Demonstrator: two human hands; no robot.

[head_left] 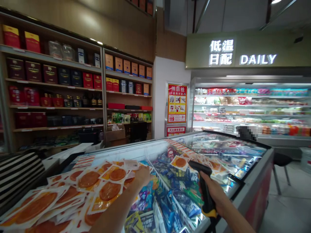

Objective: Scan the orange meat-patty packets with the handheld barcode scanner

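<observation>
My left hand [143,176] reaches over the freezer with its fingers curled at the edge of a flat clear packet [131,164]; the fingertips are partly hidden. Below and left of it lies a heap of similar packets [109,190], each with a round, flat orange-brown patty inside. My right hand [213,191] is wrapped round the grip of a black and yellow barcode scanner [206,189], held upright above the freezer's right part. Beyond the scanner head, more patty packets [181,161] lie on the glass lid.
Bagged frozen goods [167,194] in blue and green fill the chest freezer [257,181], divided by white wire racks. Shelves of boxes [80,81] stand behind left. A lit chiller [250,106] is at the back right, a dark stool [282,160] near it. Striped cloth [19,174] is at left.
</observation>
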